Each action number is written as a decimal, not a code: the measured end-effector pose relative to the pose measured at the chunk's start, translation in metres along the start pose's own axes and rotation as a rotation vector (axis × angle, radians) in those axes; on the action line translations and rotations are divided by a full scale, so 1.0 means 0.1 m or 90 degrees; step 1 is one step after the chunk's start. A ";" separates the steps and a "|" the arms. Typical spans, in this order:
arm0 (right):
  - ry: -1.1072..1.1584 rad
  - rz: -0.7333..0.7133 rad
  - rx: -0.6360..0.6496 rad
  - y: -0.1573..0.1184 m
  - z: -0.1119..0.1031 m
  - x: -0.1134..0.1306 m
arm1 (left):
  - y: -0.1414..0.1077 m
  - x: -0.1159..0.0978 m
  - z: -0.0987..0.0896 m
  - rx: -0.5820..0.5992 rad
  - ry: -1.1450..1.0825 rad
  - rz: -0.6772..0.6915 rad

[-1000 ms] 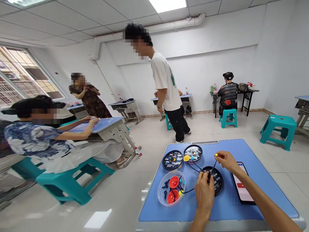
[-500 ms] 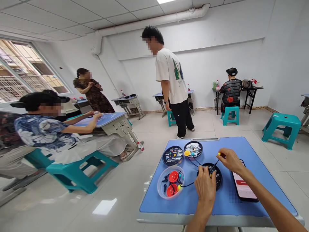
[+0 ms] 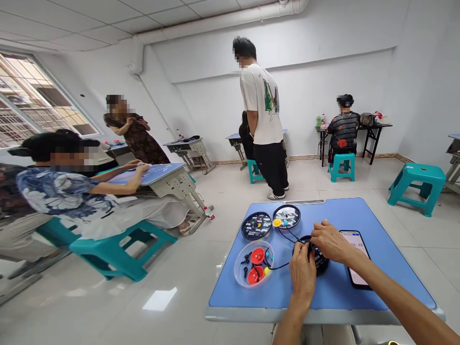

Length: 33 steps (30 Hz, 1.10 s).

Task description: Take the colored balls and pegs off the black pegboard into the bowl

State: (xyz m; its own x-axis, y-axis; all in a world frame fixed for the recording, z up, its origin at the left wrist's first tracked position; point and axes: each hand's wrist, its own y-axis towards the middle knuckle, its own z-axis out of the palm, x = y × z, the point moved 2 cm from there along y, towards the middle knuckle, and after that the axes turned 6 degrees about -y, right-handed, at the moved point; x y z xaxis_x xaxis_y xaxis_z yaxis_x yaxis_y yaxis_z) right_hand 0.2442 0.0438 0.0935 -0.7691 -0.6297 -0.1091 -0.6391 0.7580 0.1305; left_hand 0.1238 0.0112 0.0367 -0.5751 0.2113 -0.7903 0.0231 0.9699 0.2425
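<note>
A round black disc (image 3: pixel 321 262) lies on the blue desk, partly covered by both hands. My left hand (image 3: pixel 302 268) rests over its left side, fingers bent together on something small that is hidden. Touching or nearly touching it, my right hand (image 3: pixel 328 242) has its fingers closed at the disc's upper part, around a thin black stick whose yellow tip shows above the fingers. Black rods run from the disc toward a yellow piece (image 3: pixel 276 223) and a clear tub (image 3: pixel 239 275) holding red cups (image 3: pixel 258 256) and small black parts. Two more round discs (image 3: pixel 256 225) (image 3: pixel 286 216) lie behind.
A phone (image 3: pixel 355 254) lies on the blue desk (image 3: pixel 388 287), right of the disc. Beyond the desk stands a person in a white shirt (image 3: pixel 264 105). Other people are at desks, and a teal stool (image 3: pixel 417 184) stands at the right.
My right hand has moved left and inward, close to my left hand, and more of the phone shows. The standing person has shifted right. The view has shifted slightly.
</note>
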 end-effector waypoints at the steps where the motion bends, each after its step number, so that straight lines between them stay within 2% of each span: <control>1: -0.001 0.001 -0.008 0.00 0.00 -0.01 | 0.00 0.00 0.00 0.003 -0.002 0.001; 5: -0.004 0.008 -0.058 -0.03 -0.09 -0.04 | 0.02 -0.01 -0.01 0.005 0.005 -0.008; 11: -0.043 0.049 -0.164 -0.08 -0.44 -0.09 | 0.02 -0.03 -0.04 0.014 0.001 -0.020; 15: -0.070 0.035 -0.176 -0.16 -0.58 0.03 | -0.10 -0.14 -0.15 -0.060 -0.142 0.004; 19: -0.053 -0.008 -0.174 -0.23 -0.58 0.36 | -0.32 -0.25 -0.30 -0.138 -0.380 -0.026; 23: -0.039 -0.041 -0.213 -0.31 -0.64 0.65 | -0.48 -0.26 -0.50 -0.121 -0.496 -0.085; 25: -0.012 -0.042 -0.255 -0.41 -0.73 0.70 | -0.54 -0.23 -0.65 -0.127 -0.524 -0.098; 28: 0.081 0.034 -0.274 -0.59 -0.84 0.65 | -0.61 -0.18 -0.87 -0.155 -0.554 -0.119; 31: 0.226 0.108 -0.218 -0.67 -0.77 0.62 | -0.66 -0.16 -1.04 -0.166 -0.562 -0.134; 33: 0.316 0.112 -0.203 -0.65 -0.66 0.68 | -0.69 -0.16 -1.12 -0.164 -0.568 -0.139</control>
State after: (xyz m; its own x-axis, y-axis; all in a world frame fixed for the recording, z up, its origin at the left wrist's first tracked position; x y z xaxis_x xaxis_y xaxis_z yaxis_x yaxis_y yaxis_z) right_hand 0.2337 -0.0596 0.1430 -0.7222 -0.5621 0.4031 -0.4121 0.8177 0.4020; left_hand 0.0400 -0.0725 0.0953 0.2927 0.1470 -0.9448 -0.2538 0.9646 0.0714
